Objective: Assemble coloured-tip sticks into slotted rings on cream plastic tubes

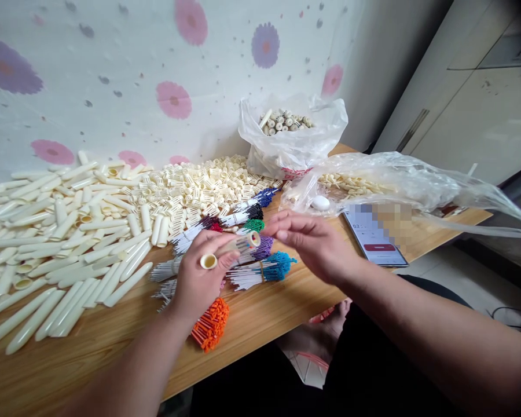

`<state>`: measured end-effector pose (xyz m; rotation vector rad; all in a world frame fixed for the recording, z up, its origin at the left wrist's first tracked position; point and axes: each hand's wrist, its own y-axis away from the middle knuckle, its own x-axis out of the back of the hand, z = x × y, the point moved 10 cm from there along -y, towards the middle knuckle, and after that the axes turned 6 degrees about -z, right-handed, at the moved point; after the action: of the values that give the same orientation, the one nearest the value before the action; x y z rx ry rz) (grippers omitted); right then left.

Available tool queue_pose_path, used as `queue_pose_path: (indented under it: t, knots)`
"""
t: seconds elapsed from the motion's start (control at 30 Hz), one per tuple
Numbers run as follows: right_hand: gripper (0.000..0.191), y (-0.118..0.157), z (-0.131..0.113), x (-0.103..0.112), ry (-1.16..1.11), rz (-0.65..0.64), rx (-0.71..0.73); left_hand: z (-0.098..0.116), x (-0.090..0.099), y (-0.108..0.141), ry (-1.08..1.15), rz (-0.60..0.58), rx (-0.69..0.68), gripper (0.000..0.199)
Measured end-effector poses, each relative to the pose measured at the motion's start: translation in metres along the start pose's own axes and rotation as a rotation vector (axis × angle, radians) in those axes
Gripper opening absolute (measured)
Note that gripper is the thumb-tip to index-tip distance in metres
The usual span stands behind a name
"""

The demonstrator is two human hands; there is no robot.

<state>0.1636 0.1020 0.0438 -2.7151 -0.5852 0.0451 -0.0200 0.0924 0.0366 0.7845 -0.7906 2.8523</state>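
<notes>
My left hand (202, 269) is closed around a cream hollow pen barrel (209, 262), its open end facing me. A narrow pale tube (249, 240) with small coloured tips inside its mouth also sticks out between those fingers and points right. Close to that mouth is my right hand (306, 240), fingers stretched out and the thumb alongside; nothing shows in it. Beneath the hands lie bundles of thin white pen refills with coloured ends, among them blue (278, 266), purple (263, 248), green (254, 226) and orange (211, 325). My left hand hides part of the bundles.
Many cream barrels (61, 231) cover the table's left side, beside a heap of small slotted cream parts (200, 185). Behind stands a plastic bag (293, 150) of pen parts. Another clear bag (386, 174) and a phone (373, 240) lie right, near the table edge.
</notes>
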Motion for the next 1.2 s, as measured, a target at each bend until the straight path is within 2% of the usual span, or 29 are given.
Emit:
queue_pose_path:
  t: [0.07,0.13,0.23,0.33,0.5,0.63,0.77,0.9,0.97,1.07,1.2]
  knots:
    - [0.016,-0.012,0.003,0.020,0.185,0.059,0.000,-0.026,-0.002,0.000,0.216,0.022,0.174,0.023]
    - [0.015,-0.027,0.014,0.026,0.464,0.028,-0.060,-0.043,-0.007,0.001,0.424,0.044,0.294,0.027]
    - [0.016,-0.046,0.035,0.007,0.912,-0.191,-0.095,-0.051,-0.014,-0.001,0.645,0.038,0.352,0.025]
    - [0.019,-0.057,0.053,-0.008,1.137,-0.301,-0.083,-0.053,-0.022,-0.002,0.770,-0.004,0.400,0.026]
    - [0.015,-0.065,0.074,-0.010,1.197,-0.345,-0.121,-0.059,-0.030,0.000,0.807,-0.038,0.485,0.031]
    - [0.017,-0.064,0.076,-0.014,1.252,-0.371,-0.116,-0.061,-0.036,0.002,0.852,-0.051,0.534,0.032]
    - [0.019,-0.058,0.058,-0.012,1.336,-0.344,-0.054,-0.061,-0.037,0.003,0.844,-0.065,0.546,0.035]
    - [0.020,-0.047,0.026,0.010,1.475,-0.235,0.045,-0.062,-0.035,0.001,0.800,-0.083,0.516,0.036]
    - [0.020,-0.039,0.012,0.018,1.422,-0.210,0.071,-0.063,-0.030,0.001,0.737,-0.076,0.476,0.032]
    - [0.018,-0.022,-0.004,0.003,1.202,-0.312,0.134,-0.052,-0.024,0.001,0.590,-0.126,0.370,0.028]
    - [0.019,-0.005,-0.018,-0.032,1.022,-0.442,0.164,-0.025,-0.041,0.010,0.528,-0.398,0.313,0.034]
